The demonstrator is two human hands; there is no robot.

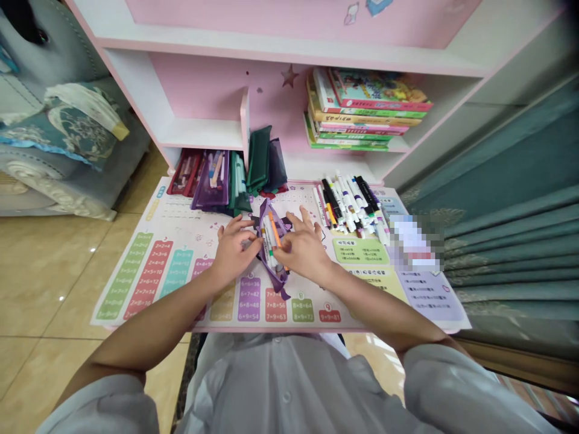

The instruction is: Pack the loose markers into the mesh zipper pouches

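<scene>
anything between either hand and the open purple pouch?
Nothing visible. The left hand and right hand are right at the purple pouch; the loose marker pile lies beyond the right hand, not between.

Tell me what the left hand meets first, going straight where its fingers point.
The left hand would likely meet the purple pouch of pens first; the pouch looks very close, though depth and contact are unclear.

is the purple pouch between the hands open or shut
Open: the purple pouch has parted sides, with markers uncovered inside, between the left hand and right hand.
</scene>
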